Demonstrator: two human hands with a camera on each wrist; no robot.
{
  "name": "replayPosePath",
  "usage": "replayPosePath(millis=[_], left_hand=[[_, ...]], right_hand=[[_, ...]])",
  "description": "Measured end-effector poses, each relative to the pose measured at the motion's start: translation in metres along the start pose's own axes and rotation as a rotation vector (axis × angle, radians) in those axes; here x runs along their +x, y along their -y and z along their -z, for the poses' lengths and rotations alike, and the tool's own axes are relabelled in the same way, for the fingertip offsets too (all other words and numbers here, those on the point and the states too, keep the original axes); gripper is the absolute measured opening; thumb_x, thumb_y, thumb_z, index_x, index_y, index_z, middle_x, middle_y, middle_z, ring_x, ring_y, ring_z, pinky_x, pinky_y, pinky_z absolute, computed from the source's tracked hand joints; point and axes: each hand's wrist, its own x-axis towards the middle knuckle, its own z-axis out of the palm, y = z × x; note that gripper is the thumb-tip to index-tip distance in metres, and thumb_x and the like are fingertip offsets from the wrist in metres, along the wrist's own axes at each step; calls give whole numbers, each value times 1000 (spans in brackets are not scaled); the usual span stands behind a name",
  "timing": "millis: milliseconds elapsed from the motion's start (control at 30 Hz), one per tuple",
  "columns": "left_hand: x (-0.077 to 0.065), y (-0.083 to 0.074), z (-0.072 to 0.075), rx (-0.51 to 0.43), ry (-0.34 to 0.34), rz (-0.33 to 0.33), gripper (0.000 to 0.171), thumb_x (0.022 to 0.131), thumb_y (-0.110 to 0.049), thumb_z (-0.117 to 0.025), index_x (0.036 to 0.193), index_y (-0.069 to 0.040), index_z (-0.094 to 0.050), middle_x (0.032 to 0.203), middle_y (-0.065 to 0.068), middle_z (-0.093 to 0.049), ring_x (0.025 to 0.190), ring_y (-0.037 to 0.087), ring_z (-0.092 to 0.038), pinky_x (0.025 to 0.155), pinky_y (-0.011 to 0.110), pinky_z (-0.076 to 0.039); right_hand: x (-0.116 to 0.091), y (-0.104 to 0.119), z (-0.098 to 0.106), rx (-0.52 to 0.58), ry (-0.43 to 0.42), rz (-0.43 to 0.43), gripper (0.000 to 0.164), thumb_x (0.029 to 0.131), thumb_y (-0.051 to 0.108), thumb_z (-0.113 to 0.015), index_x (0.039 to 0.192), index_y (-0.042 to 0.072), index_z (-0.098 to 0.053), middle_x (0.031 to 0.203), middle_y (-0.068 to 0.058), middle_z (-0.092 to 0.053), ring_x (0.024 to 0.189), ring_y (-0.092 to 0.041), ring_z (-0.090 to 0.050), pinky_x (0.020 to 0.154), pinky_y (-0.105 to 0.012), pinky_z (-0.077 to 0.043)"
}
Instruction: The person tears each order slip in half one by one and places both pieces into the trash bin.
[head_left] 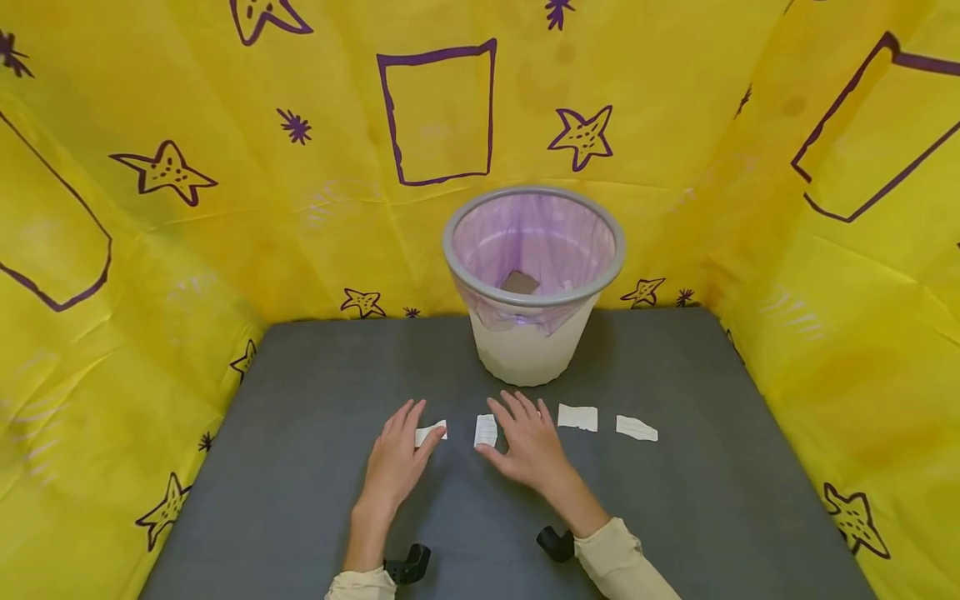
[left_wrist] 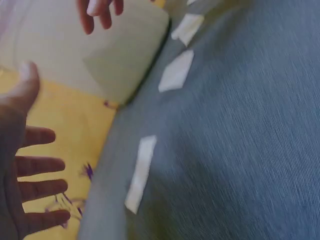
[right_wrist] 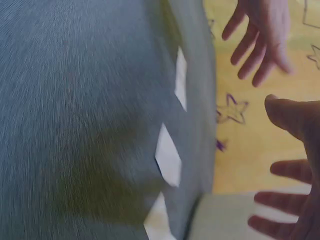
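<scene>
My left hand (head_left: 393,462) hovers over the table, fingers spread and holding nothing. Below it lies a torn white scrap of paper (head_left: 431,432), partly covered by the hand. A lined scrap (head_left: 484,431) lies between the two hands. To its right my right hand (head_left: 531,446) is also raised with loosely spread fingers, and no paper is in it. Two more scraps lie farther right, a squarish one (head_left: 577,417) and a tapered, lined one (head_left: 637,428). In both wrist views the hands are apart from the paper strips (left_wrist: 141,175).
A white wastebasket (head_left: 525,342) with a grey rim and purple liner stands behind the scraps; a brown piece (head_left: 521,282) lies inside. The dark grey tabletop (head_left: 337,375) is bounded by yellow cloth walls (head_left: 337,250) with purple drawings.
</scene>
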Motion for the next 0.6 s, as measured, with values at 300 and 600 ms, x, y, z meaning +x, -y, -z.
replayPosePath(millis=[300,600], left_hand=[[-4,27,0,2,1,37,61,93,-48,-58,141,-10,-49,143,15,-50,130,37,-47,100,57,-44],[4,40,-2,6,33,70,57,93,-38,-63,139,-8,-50,137,17,-54,125,37,-50,96,56,-46]], right_hand=[[21,24,-33,-23,74,107,56,85,49,-67,130,16,-60,128,-8,-63,115,-28,-62,94,-46,-51],[37,43,-54,-37,109,146,49,85,43,-71,124,15,-61,114,-5,-65,99,-24,-64,80,-40,-54]])
